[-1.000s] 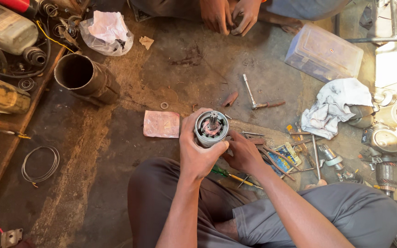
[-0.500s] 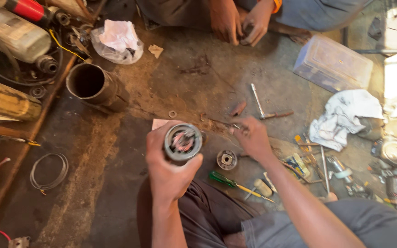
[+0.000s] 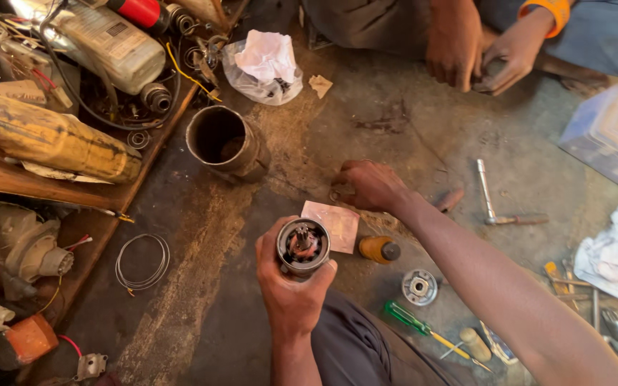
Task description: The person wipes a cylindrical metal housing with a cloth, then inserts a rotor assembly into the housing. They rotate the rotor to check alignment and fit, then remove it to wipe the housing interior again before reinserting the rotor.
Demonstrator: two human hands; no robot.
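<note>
Left hand (image 3: 291, 289) gripping a round metal motor housing (image 3: 302, 246) upright over the lap, pink paper square (image 3: 332, 223) just beyond on the floor (image 3: 409, 136), right hand (image 3: 372, 186) fingers down pinching a small ring (image 3: 336, 194), open metal can (image 3: 224, 141) farther off
</note>
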